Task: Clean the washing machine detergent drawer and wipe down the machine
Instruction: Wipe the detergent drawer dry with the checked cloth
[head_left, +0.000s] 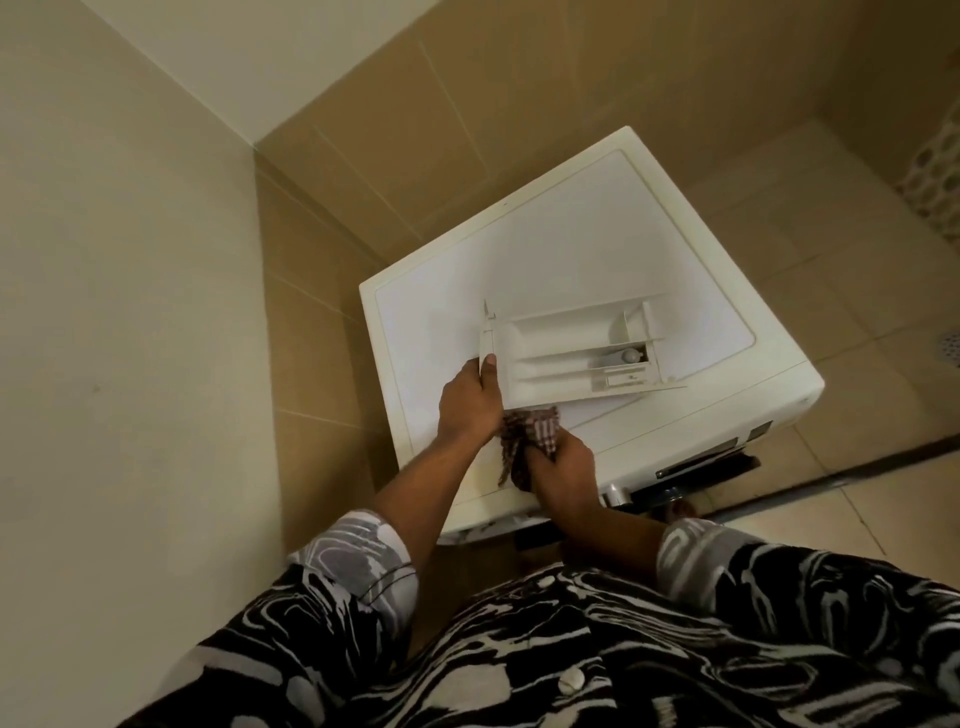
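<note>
The person stood close against the front of a white washing machine (571, 249) tucked into a corner of tan tiled walls, and I could see both forearms reaching out over its flat top from the short sleeves of a black-and-white swirl-patterned shirt (519, 649). The detergent drawer (566, 353) was out of the machine and lay lengthwise over the near half of the top, its open compartments facing up; whether its underside actually touched the lid I couldn't tell. A small round grey cap (631, 356) sat in the narrow section toward the drawer's right end. The left hand (467, 405) gripped the drawer's left end, fingers curled round it and the thumb pressed flat up the end wall. The right hand (563, 467) was closed round a bunched brown-and-white checked cloth (535, 428), which was pushed up against the drawer's near edge right beside the left hand, with a loose tail of fabric hanging down between the two wrists. Along the machine's front edge, to the right of the hands, a dark control strip (701, 462) showed. Off to the far right a white perforated basket (935, 176) stood against the wall, and a round floor drain (950, 345) was set in the tiles below it.
</note>
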